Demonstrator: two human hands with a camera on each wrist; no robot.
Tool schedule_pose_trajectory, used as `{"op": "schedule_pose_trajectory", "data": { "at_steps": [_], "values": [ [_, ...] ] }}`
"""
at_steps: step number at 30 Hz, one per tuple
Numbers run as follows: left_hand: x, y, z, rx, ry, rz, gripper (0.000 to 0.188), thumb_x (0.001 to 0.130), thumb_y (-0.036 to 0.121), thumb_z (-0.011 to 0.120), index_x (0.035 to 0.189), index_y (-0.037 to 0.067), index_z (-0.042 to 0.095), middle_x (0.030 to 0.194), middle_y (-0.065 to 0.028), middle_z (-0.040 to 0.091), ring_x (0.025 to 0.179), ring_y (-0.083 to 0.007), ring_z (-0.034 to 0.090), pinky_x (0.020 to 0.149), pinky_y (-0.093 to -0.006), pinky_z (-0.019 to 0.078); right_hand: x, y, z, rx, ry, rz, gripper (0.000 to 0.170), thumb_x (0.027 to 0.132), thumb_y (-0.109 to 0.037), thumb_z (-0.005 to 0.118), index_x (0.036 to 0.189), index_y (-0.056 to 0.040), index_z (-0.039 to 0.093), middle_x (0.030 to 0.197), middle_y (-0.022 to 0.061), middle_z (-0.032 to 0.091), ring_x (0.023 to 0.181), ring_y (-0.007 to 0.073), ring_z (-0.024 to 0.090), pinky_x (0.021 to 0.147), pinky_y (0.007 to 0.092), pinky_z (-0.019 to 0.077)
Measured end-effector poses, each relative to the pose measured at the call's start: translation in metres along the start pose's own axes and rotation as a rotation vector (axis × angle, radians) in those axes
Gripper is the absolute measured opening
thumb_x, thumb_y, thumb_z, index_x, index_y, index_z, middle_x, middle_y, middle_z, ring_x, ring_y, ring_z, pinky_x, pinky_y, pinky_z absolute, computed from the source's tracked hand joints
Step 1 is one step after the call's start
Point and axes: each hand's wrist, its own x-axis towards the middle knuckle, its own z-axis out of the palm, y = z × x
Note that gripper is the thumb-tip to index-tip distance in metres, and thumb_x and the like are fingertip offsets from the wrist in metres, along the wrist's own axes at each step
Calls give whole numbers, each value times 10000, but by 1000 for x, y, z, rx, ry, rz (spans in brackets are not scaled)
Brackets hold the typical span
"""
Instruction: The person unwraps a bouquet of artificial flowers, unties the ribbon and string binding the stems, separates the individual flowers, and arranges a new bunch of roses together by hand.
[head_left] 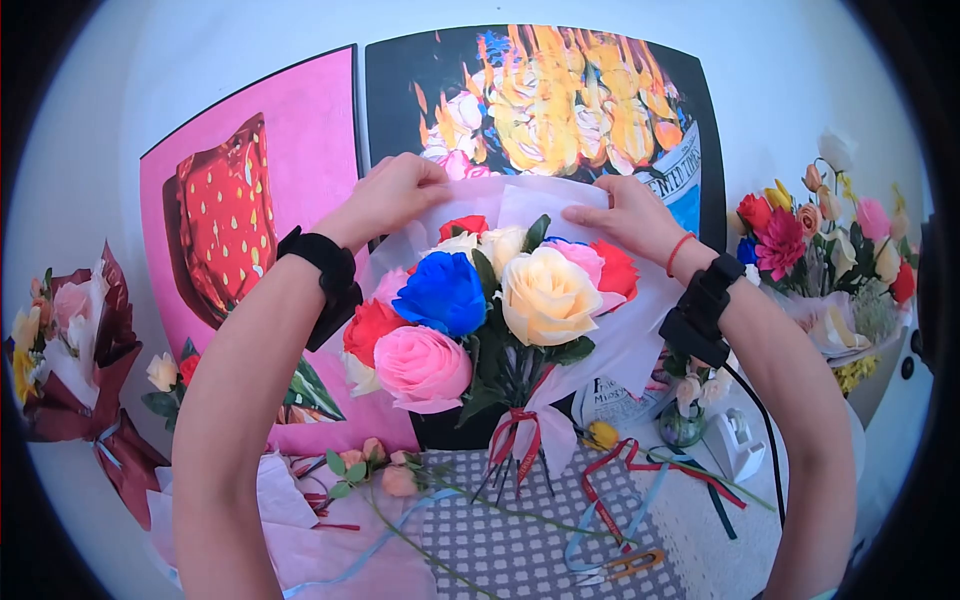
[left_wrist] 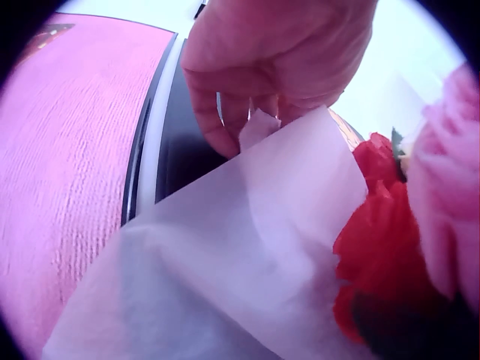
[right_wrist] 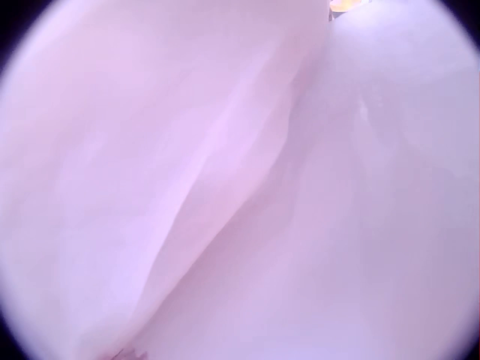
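A bouquet of artificial roses stands upright before me, with a blue rose (head_left: 440, 293), a cream rose (head_left: 550, 295) and a pink rose (head_left: 422, 367) in front. Pale translucent wrapping paper (head_left: 545, 203) rises behind the blooms. My left hand (head_left: 395, 195) pinches its top edge on the left; the left wrist view shows the fingers bent over the paper (left_wrist: 225, 240). On the right, my right hand (head_left: 640, 215) pinches the same edge, thumb in front. Paper folds (right_wrist: 225, 187) fill the right wrist view and hide that hand. A red ribbon (head_left: 518, 420) ties the stems.
Below lies a grey checked mat (head_left: 460, 540) with loose ribbons (head_left: 600, 490) and orange-handled snips (head_left: 635, 563). A tape dispenser (head_left: 738, 445) stands right. Wrapped bouquets flank both sides, one in dark red paper (head_left: 100, 400). Paintings (head_left: 310, 150) lean behind.
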Motion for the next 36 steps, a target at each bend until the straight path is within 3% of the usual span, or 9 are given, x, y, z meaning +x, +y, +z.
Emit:
{"op": "schedule_pose_trajectory", "data": {
  "at_steps": [2,5,11,17,19,23,29,31,36],
  "values": [
    [0,-1,-1,103,11,-30,212,762,199,585,854,15,636,737,-135,618,696,-253,600,640,-354,450,-2,-6,-7,-192,-34,105,481,670,-465,678,759,2,610,745,142,609,714,270,596,633,350,448],
    [-4,-7,1,125,31,-85,216,753,216,583,850,31,640,732,-136,613,701,-272,598,633,-363,447,-4,10,1,-107,100,-8,448,661,-455,687,695,-16,606,691,120,600,680,259,592,600,356,439],
    [-11,-13,-1,118,69,-168,213,755,205,578,865,33,641,728,-133,615,691,-279,597,625,-362,447,-8,6,0,-98,3,96,346,686,-384,681,642,-49,605,624,92,573,634,244,576,563,348,420],
    [-14,-30,3,-54,130,-67,205,765,178,583,839,-10,620,678,-101,596,632,-192,577,593,-310,436,-7,12,-4,-127,-61,117,334,708,-356,666,628,-42,584,605,86,555,605,236,557,545,342,407],
    [-18,-23,2,-282,83,-122,202,776,176,585,826,-18,607,658,-62,583,627,-117,548,580,-277,425,-7,14,-1,-104,-47,44,330,722,-344,655,632,-35,583,583,87,541,592,239,549,543,344,403],
    [-19,-21,6,-265,96,-95,204,789,181,579,845,-13,601,655,-33,572,620,-84,523,565,-254,413,5,18,11,52,-15,-236,320,752,-299,629,642,-3,575,504,73,473,529,191,517,519,325,388],
    [-31,2,-7,-518,55,-290,194,826,193,574,958,51,575,749,38,554,639,-38,473,585,-204,381,5,14,17,296,-110,-53,323,746,-250,630,609,25,532,491,48,435,483,92,414,468,287,347],
    [-36,-4,-12,-709,-129,-279,261,798,207,619,1002,54,567,793,41,560,662,-30,487,594,-205,391,5,16,16,270,-100,-54,311,747,-241,627,614,26,541,501,48,457,485,91,419,470,285,350],
    [-37,-12,-5,-491,-200,-216,224,752,193,666,882,22,602,737,-9,587,619,-68,533,555,-231,420,8,12,14,172,-116,-28,249,745,-209,623,672,26,587,544,35,516,509,82,454,481,269,367]
  ]
}}
